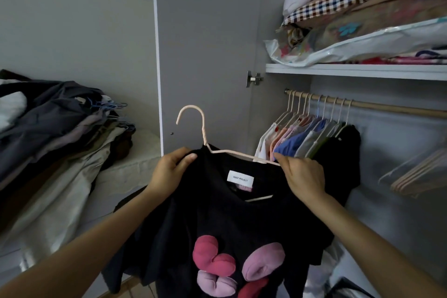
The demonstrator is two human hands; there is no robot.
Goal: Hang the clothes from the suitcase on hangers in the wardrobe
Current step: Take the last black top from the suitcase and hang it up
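Note:
A black T-shirt (217, 213) with pink padded shapes on its front and a white neck label hangs in front of me on a pale pink hanger (203, 126). My left hand (169, 172) grips the shirt's left shoulder near the hanger's neck. At the shirt's right shoulder, my right hand (302, 176) pinches the hanger's right arm together with the fabric. The hook points up and left. Behind, to the right, the wardrobe rail (387, 107) carries several hung garments (304, 138). The suitcase is out of view.
A pile of clothes with blue wire hangers (60, 128) lies on a bed at the left. The open wardrobe door (205, 43) stands straight ahead. Folded bedding (362, 19) fills the shelf above the rail. Empty hangers (416, 174) hang at the right.

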